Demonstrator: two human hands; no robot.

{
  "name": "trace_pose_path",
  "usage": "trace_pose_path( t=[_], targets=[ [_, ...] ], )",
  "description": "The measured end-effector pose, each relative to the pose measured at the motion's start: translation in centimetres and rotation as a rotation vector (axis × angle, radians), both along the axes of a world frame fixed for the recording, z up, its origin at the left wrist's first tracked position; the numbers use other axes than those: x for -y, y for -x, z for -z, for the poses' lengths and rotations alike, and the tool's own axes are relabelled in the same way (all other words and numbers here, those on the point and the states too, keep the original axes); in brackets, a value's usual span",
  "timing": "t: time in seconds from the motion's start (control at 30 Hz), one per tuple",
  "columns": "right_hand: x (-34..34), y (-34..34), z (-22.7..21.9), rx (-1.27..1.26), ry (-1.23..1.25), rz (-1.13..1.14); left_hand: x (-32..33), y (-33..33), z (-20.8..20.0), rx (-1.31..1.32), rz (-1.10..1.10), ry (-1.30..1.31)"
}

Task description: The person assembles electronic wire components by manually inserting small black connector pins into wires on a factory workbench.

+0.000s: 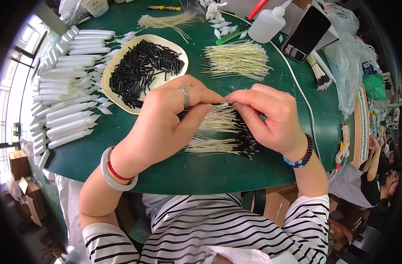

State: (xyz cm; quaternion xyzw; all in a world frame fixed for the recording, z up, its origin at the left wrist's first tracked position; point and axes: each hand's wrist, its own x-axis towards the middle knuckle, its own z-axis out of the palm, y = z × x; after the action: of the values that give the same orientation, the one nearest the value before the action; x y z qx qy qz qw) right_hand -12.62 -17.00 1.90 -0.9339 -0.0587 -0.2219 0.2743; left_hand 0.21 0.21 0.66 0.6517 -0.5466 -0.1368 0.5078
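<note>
My left hand [165,116] and my right hand [269,115] meet fingertip to fingertip above the table, both closed in a pinch. Between them shows a short dark piece that looks like a black tube [217,104], with a pale bit of thin wire [228,103] by my right fingertips; the fingers cover most of both. Under my hands lie bundles of pale thin wires [212,145] with black sleeves [247,143] on their right ends. A cream bowl [107,83] of short black tubes [137,70] stands beyond my left hand.
Rows of white candle-shaped pieces [71,123] fill the left side. Farther off lie a pile of pale wires [236,59], a green cutter [229,38], a white squeeze bottle [266,26] and a phone [307,33]. A white cable [295,83] runs along the right.
</note>
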Motion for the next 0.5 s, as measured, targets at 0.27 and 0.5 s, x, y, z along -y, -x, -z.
trace_pose_path(
  t=[0.27,0.5],
  targets=[
    [-0.12,0.11,0.04,0.017,0.042,-0.004,0.05,0.18,0.05,-0.067,-0.005,-0.008],
    [-0.03,-0.01,-0.08,-0.004,-0.005,-0.015,0.02,0.22,-0.04,-0.08,-0.017,-0.026]
  ],
)
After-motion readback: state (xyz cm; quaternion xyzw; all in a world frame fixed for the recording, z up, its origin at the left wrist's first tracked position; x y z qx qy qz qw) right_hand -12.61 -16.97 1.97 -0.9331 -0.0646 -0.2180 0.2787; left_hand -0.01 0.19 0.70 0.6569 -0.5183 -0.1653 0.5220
